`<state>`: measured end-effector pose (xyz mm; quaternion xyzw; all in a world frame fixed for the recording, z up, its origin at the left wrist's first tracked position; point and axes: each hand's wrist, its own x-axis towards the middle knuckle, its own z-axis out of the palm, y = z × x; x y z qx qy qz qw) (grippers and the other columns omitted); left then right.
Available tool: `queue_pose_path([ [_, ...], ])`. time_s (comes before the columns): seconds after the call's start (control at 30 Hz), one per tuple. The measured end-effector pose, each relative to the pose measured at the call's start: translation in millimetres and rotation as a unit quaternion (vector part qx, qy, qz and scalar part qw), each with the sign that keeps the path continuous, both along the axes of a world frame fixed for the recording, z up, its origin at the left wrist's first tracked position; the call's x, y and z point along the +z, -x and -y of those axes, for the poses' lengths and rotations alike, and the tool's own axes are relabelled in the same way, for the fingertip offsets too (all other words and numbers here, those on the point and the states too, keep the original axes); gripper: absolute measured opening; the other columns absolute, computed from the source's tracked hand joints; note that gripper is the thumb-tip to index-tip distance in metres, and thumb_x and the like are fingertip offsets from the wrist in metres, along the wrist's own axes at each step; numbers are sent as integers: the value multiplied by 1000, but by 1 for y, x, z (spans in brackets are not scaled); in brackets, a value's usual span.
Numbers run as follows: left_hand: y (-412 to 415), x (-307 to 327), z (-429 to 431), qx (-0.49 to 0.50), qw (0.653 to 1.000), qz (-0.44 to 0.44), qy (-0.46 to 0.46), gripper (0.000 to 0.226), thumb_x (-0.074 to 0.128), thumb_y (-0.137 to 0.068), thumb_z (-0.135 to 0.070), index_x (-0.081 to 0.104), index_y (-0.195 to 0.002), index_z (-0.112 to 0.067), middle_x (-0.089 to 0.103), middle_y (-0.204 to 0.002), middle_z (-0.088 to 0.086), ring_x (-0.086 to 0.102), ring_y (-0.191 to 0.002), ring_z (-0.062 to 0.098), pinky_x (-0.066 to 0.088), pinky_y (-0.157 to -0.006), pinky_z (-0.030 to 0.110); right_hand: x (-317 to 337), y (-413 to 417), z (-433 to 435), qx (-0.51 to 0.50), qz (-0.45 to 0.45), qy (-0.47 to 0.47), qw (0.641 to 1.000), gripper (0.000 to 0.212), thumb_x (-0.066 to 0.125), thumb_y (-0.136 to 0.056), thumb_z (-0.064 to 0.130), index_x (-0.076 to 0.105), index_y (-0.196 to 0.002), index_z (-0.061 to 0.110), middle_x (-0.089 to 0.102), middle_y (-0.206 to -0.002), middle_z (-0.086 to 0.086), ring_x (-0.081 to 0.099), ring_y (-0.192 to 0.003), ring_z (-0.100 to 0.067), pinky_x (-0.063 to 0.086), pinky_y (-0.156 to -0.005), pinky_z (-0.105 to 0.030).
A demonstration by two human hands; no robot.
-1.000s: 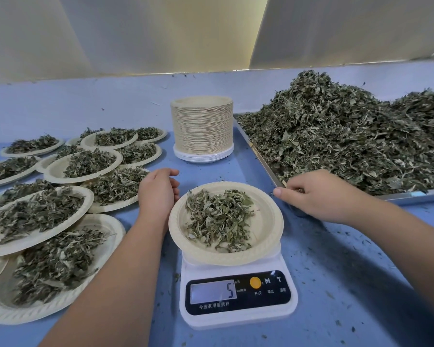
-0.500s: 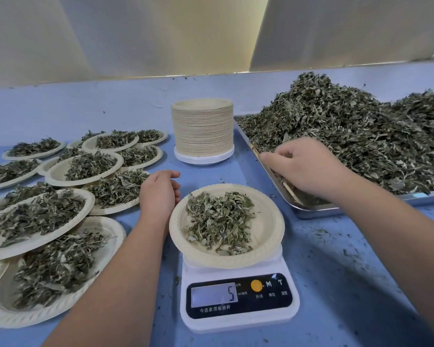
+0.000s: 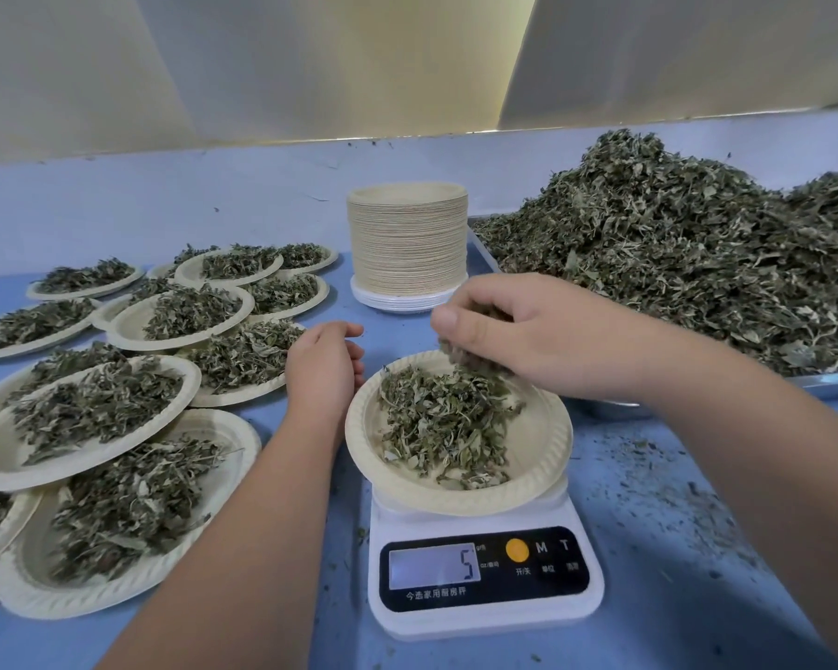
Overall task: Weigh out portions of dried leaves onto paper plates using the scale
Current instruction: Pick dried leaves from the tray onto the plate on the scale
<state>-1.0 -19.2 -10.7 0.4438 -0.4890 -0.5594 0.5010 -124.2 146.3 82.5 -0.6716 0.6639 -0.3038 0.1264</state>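
Dried leaves (image 3: 475,362) are pinched by the right hand (image 3: 528,336) over the paper plate (image 3: 547,442) on the kitchen scale (image 3: 485,616). The left hand (image 3: 322,365) lies relaxed and empty. A gradual release is needed next.

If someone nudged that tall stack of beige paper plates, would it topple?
Probably not: the tall stack of beige paper plates stands straight, tightly nested, on a wider white base. Likely light, so it would slide on the blue table.

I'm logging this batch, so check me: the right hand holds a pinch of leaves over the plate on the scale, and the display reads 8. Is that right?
Not quite. The head view shows the display reading 5, not 8. The rest stands: the right hand holds a pinch of leaves over the plate on the scale.
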Motion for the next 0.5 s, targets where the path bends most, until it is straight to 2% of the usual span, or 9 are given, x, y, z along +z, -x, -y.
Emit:
queue_pose_path([
  [0.1,0,0,0,1,1000,8,9,20,47,-90,-14,67,-92,-10,54,-68,3,46,-54,15,38,-39,18,7,6,-6,7,-18,-40,999,56,37,-69,76,64,-89,31,65,-83,13,60,-75,-4,50,-74,-29],
  [0.17,0,0,0,2,1000,9,9,20,47,-90,-15,67,-92,-10,54,-68,2,45,-54,14,39,-40,19,9,11,-7,3,-28,-46,999,53,40,-71,75,65,-91,33,67,-86,13,62,-78,-6,50,-76,-31],
  [0.23,0,0,0,3,1000,7,3,20,48,-90,-15,67,-91,-10,54,-67,2,45,-53,14,39,-41,21,8,15,-6,0,-18,-38,999,42,47,-78,67,67,-89,32,68,-85,9,62,-74,-7,50,-72,-30],
  [0.33,0,0,0,3,1000,1,-2,19,48,-90,-14,67,-90,-10,53,-65,2,45,-52,14,38,-40,20,5,25,-4,-16,-10,-19,1000,25,55,-85,50,69,-88,29,70,-85,3,55,-53,2,43,-52,-14],
  [0.37,0,0,0,3,1000,0,-3,19,48,-90,-13,67,-89,-10,53,-65,2,44,-52,14,38,-40,19,4,30,-2,-25,-16,-20,999,22,57,-86,48,69,-86,29,70,-85,3,55,-52,1,44,-51,-15],
  [0.43,0,0,1,3,1000,-2,-5,19,49,-90,-14,67,-88,-10,53,-65,2,44,-51,14,37,-40,19,0,39,0,-52,-32,-30,998,20,58,-86,48,68,-84,31,71,-83,6,61,-60,-4,50,-59,-24],
  [0.5,0,-1,1,1,1000,-3,-6,18,49,-90,-14,67,-87,-11,53,-64,1,44,-51,13,38,-40,20,-4,48,3,-79,-36,-31,996,18,58,-86,46,68,-82,30,71,-78,8,59,-53,-2,49,-54,-20],
])
